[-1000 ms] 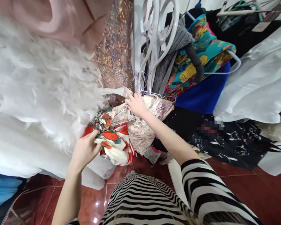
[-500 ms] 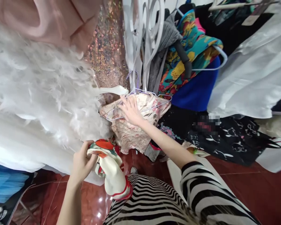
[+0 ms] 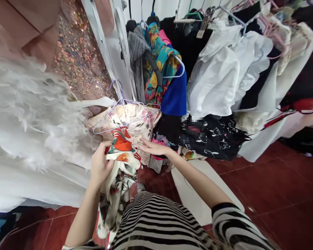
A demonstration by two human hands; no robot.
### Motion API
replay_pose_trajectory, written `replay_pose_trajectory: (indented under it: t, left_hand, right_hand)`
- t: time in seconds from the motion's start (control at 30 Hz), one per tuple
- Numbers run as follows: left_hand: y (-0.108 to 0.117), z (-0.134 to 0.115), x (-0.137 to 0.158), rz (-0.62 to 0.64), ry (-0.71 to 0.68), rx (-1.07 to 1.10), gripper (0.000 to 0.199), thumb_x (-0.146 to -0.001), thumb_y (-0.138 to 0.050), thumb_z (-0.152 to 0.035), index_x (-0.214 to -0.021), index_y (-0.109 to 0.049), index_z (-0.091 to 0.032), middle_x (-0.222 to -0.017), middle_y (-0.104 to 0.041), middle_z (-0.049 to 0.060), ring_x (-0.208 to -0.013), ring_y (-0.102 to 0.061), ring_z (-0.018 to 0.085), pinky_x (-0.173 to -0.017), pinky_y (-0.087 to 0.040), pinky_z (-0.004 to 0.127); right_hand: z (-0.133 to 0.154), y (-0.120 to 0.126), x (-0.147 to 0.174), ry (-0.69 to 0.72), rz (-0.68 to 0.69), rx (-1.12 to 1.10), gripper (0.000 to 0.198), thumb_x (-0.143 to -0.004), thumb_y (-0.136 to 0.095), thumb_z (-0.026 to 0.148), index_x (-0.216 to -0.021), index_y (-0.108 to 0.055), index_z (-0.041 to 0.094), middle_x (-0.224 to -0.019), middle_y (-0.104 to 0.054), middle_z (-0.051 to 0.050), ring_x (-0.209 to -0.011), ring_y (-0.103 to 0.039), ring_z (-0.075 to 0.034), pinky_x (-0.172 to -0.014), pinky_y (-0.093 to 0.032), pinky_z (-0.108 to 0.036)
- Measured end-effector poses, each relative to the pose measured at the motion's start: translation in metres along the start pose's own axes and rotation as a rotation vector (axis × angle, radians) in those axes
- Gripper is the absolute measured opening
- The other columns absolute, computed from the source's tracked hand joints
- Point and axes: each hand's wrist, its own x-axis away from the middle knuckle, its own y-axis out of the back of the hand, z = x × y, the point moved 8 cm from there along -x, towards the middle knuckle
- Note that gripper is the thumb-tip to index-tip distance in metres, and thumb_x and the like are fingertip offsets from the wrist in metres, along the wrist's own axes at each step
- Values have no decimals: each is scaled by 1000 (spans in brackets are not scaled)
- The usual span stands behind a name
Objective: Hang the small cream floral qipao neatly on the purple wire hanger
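My left hand [image 3: 101, 163] is closed on a cream garment [image 3: 123, 147] with orange, green and red print and red trim; its folds hang down in front of my striped clothing. Close to it on the right, my right hand [image 3: 153, 147] is open, fingers stretched toward the cloth, and appears to hold nothing. Behind both hands hangs a pale floral garment [image 3: 143, 119]. Thin lilac wire hangers [image 3: 122, 100] lie at its top, with a white hanger [image 3: 100, 101] beside them on the left.
White feathery clothing [image 3: 33, 118] and a sequined dress [image 3: 77, 55] hang at left. To the right hang a teal floral garment [image 3: 156, 52], a blue one [image 3: 174, 93], white tops [image 3: 216, 69] and a black printed one [image 3: 214, 137]. A white board [image 3: 190, 187] lies on the red tiled floor [image 3: 266, 184].
My left hand has raised the cream printed garment toward the hangers, and more of it hangs down. My right hand has left the wire hanger and come lower. The view has swung right.
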Motion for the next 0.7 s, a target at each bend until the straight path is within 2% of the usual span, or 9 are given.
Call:
replay_pose_trajectory:
  t: [0.07,0.17,0.23,0.3,0.4,0.47,0.53,0.63,0.7]
  left_hand:
    - [-7,-11,-1,4,-30,42,26,-67,-48,-16,-92,-53,-22,-81,-69,2,-71,-65,16,-65,-49,23]
    - [-16,-25,1,18,-77,121,19,-70,-48,-17,-88,-50,-22,-86,-71,3,-74,-65,15,-64,-48,22]
    - [-22,-28,3,44,-60,171,14,-71,-49,-18,-84,-46,-23,-95,-72,6,-82,-66,16,-67,-47,22]
    - [-28,-25,6,91,-8,207,13,-71,-50,-19,-78,-40,-23,-99,-72,8,-86,-66,16,-69,-47,22]
    - [-37,-18,9,157,70,251,19,-72,-51,-23,-73,-33,-24,-96,-70,8,-83,-62,16,-69,-45,22]
    - [-44,-14,10,187,99,292,21,-74,-52,-27,-72,-31,-23,-95,-68,7,-82,-58,15,-70,-44,23]
    - [-50,-9,10,210,133,339,23,-75,-52,-31,-71,-31,-23,-93,-65,6,-81,-54,15,-70,-44,23]
    - [-60,-1,8,219,205,417,26,-75,-52,-33,-71,-29,-23,-82,-58,2,-73,-46,13,-66,-41,23]
    - [-64,2,6,203,248,472,29,-74,-53,-35,-71,-27,-24,-79,-53,0,-70,-41,13,-64,-40,23]
  right_hand:
    - [-11,0,6,-41,-40,-192,89,-79,-66,75,-150,-48,24,-156,-49,-14,-142,-49,-32,-118,-38,-51]
    - [-10,3,15,6,-86,-477,70,-74,-80,59,-134,-62,27,-132,-70,-8,-121,-66,-24,-106,-50,-41]
    - [-5,7,22,13,-97,-586,59,-64,-90,48,-115,-73,24,-115,-77,-5,-109,-70,-21,-102,-52,-36]
    - [0,15,29,9,-139,-642,49,-57,-93,44,-98,-78,22,-101,-80,-3,-95,-72,-19,-98,-53,-34]
    - [12,41,39,79,-314,-662,40,-57,-92,47,-85,-79,22,-87,-79,-1,-82,-72,-18,-88,-55,-32]
    - [21,58,46,147,-414,-640,41,-61,-88,55,-85,-78,22,-87,-79,-1,-82,-71,-19,-84,-56,-32]
    - [28,70,50,197,-445,-595,47,-67,-83,63,-91,-77,23,-88,-78,-2,-84,-71,-20,-84,-57,-33]
    - [25,76,51,260,-367,-530,60,-71,-79,67,-114,-72,26,-95,-75,-3,-92,-71,-21,-89,-57,-36]
    - [11,71,49,260,-269,-509,74,-67,-83,64,-129,-64,30,-105,-72,-4,-101,-69,-21,-95,-55,-38]
